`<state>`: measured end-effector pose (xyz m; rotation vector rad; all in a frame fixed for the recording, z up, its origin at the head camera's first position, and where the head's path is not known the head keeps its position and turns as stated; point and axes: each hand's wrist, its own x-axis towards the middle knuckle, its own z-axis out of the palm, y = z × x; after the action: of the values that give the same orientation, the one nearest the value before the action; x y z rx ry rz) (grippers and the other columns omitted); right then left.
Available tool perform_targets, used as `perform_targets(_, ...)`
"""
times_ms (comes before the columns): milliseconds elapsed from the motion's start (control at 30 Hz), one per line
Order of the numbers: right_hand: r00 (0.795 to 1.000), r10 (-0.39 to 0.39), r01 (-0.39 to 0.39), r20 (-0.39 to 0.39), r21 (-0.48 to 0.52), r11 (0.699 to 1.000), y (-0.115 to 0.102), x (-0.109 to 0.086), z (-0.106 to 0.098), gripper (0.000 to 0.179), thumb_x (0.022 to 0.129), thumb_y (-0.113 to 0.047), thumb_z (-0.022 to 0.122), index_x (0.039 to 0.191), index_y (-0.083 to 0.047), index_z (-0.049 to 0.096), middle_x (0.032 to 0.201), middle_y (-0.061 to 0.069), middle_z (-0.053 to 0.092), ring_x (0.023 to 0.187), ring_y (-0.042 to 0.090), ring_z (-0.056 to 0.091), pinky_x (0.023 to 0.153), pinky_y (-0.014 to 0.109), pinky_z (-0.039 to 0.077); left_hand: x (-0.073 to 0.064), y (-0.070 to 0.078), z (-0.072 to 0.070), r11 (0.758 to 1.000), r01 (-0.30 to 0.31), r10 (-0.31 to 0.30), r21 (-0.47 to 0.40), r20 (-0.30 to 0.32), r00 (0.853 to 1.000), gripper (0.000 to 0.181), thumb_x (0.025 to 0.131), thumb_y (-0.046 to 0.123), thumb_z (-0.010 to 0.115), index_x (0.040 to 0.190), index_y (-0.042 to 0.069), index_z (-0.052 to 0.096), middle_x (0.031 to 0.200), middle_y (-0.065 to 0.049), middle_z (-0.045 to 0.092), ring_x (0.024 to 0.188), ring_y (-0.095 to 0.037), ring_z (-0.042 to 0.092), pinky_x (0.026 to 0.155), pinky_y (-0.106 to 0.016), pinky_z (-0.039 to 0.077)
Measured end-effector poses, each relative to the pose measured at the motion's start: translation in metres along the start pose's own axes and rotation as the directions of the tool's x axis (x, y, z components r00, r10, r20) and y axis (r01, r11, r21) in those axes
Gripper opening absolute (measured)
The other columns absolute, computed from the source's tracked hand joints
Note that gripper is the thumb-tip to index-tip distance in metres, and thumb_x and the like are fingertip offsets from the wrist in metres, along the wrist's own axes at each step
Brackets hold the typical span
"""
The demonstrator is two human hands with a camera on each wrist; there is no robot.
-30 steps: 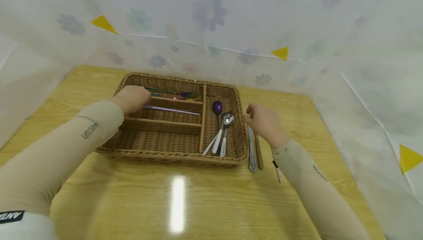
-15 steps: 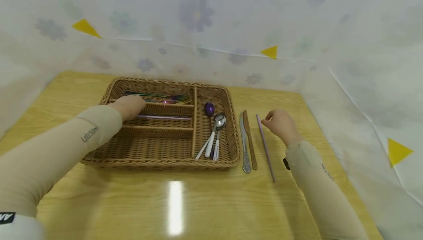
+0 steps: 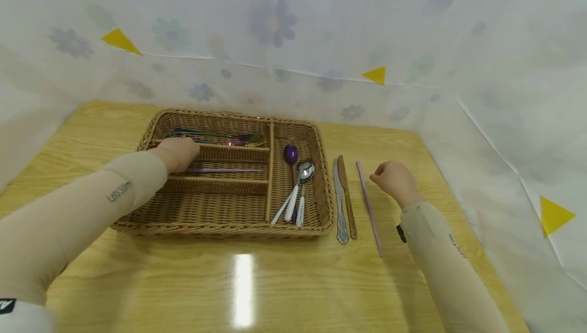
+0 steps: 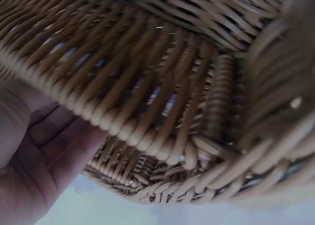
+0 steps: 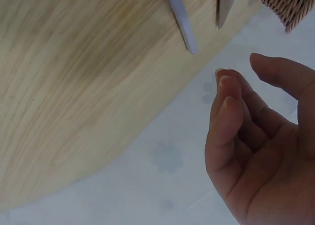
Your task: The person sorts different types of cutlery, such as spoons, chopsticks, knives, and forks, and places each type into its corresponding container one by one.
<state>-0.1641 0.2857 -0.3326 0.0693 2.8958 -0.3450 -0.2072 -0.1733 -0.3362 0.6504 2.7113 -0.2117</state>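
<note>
My left hand (image 3: 178,154) reaches into the middle compartment of the wicker cutlery basket (image 3: 202,230). One end of a thin purple chopstick (image 3: 229,171) lies under that hand, the rest running right along the compartment. The left wrist view shows the left fingers (image 4: 61,134) passing behind a woven divider (image 4: 123,97), which hides their grip. My right hand (image 3: 397,182) hovers beside a second purple chopstick (image 3: 369,208) on the table. Its fingers are loosely curled, the thumb apart, nothing between them, as the right wrist view shows.
Left of the second chopstick lie a silver knife (image 3: 340,200) and a bronze knife (image 3: 347,195). Several spoons, one with a purple bowl (image 3: 291,154), fill the basket's right compartment. Rainbow-coloured forks (image 3: 245,138) lie in the back compartment. A flowered curtain (image 3: 272,68) encloses the table (image 3: 183,282).
My left hand and its chopstick have sunk lower into the middle compartment. My right hand has moved right, away from the knives and past the chopstick on the table.
</note>
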Motion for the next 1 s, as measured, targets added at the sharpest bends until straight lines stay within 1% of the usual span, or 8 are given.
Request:
perform_targets(100,0.998,0.016,-0.017,0.065,0.009,1.000,0.005,0.000,0.004,0.038,0.095,-0.022,0.052,0.114,0.010,0.059,0.112,0.027,0.061,0.092,0.036,0.061,0.077,0.047,0.049,-0.003,-0.001,-0.003,1.000,0.022,-0.022,-0.004,-0.055,0.998,0.012,0.089,-0.006,0.053,0.087,0.002,0.062,0.083,-0.013,0.064,0.064,-0.017,0.056,0.052,-0.029,0.037)
perform_targets(267,0.990,0.027,-0.034,0.141,0.047,0.998,0.009,-0.001,0.010,0.037,0.095,-0.023,0.052,0.110,0.010,0.060,0.082,0.017,0.064,0.071,0.023,0.058,0.066,0.036,0.048,-0.010,0.000,-0.010,0.998,0.049,-0.045,0.028,-0.131,0.990,0.022,0.092,-0.001,0.050,0.073,0.006,0.060,0.064,-0.008,0.057,0.052,-0.013,0.046,0.046,-0.027,0.033)
perform_targets(333,0.987,0.032,-0.039,0.155,0.040,0.998,0.009,-0.002,0.013,0.033,0.094,-0.025,0.053,0.098,0.007,0.063,0.070,0.010,0.061,0.063,0.018,0.055,0.060,0.032,0.046,-0.012,0.000,-0.011,0.998,0.055,-0.050,0.026,-0.161,0.986,0.026,0.093,0.002,0.048,0.069,0.008,0.057,0.058,-0.005,0.052,0.049,-0.013,0.043,0.045,-0.027,0.032)
perform_targets(400,0.986,0.026,-0.030,0.167,0.023,0.999,0.010,-0.004,0.016,0.032,0.093,-0.027,0.055,0.081,0.001,0.063,0.059,0.004,0.054,0.053,0.014,0.049,0.053,0.028,0.042,-0.013,-0.001,-0.012,0.998,0.057,-0.052,0.020,-0.183,0.982,0.029,0.093,0.005,0.048,0.065,0.009,0.054,0.054,-0.003,0.048,0.047,-0.012,0.040,0.045,-0.027,0.031)
perform_targets(500,0.980,0.010,-0.011,0.197,0.006,1.000,0.012,-0.007,0.022,0.039,0.091,-0.030,0.058,0.057,-0.010,0.053,0.047,-0.003,0.042,0.043,0.010,0.037,0.047,0.026,0.037,-0.014,-0.001,-0.011,0.998,0.056,-0.052,0.013,-0.195,0.979,0.030,0.093,0.008,0.049,0.064,0.011,0.052,0.052,-0.001,0.043,0.047,-0.012,0.038,0.045,-0.027,0.031)
perform_targets(600,0.976,-0.011,0.005,0.220,0.029,1.000,0.013,-0.008,0.029,0.046,0.089,-0.028,0.060,0.049,-0.016,0.042,0.043,-0.006,0.036,0.040,0.008,0.031,0.046,0.025,0.035,-0.014,0.001,-0.010,0.998,0.059,-0.056,0.006,-0.192,0.980,0.032,0.093,0.009,0.049,0.062,0.012,0.049,0.052,0.000,0.040,0.047,-0.011,0.036,0.045,-0.026,0.030)
perform_targets(667,0.973,-0.018,0.007,0.228,0.051,0.999,0.013,-0.009,0.033,0.046,0.088,-0.025,0.061,0.048,-0.017,0.041,0.042,-0.007,0.035,0.040,0.007,0.030,0.045,0.023,0.034,-0.014,0.003,-0.009,0.998,0.062,-0.062,-0.006,-0.189,0.980,0.033,0.094,0.009,0.048,0.061,0.012,0.048,0.053,0.000,0.039,0.048,-0.011,0.036,0.045,-0.026,0.030)
perform_targets(1000,0.980,-0.017,0.010,0.200,0.036,0.999,0.012,-0.010,0.037,0.038,0.085,-0.014,0.061,0.049,-0.010,0.050,0.042,-0.005,0.041,0.040,0.008,0.037,0.046,0.024,0.037,-0.011,0.013,-0.009,0.999,0.051,-0.053,-0.017,-0.208,0.977,0.032,0.094,0.011,0.048,0.063,0.011,0.051,0.053,-0.002,0.044,0.048,-0.012,0.039,0.045,-0.027,0.030)
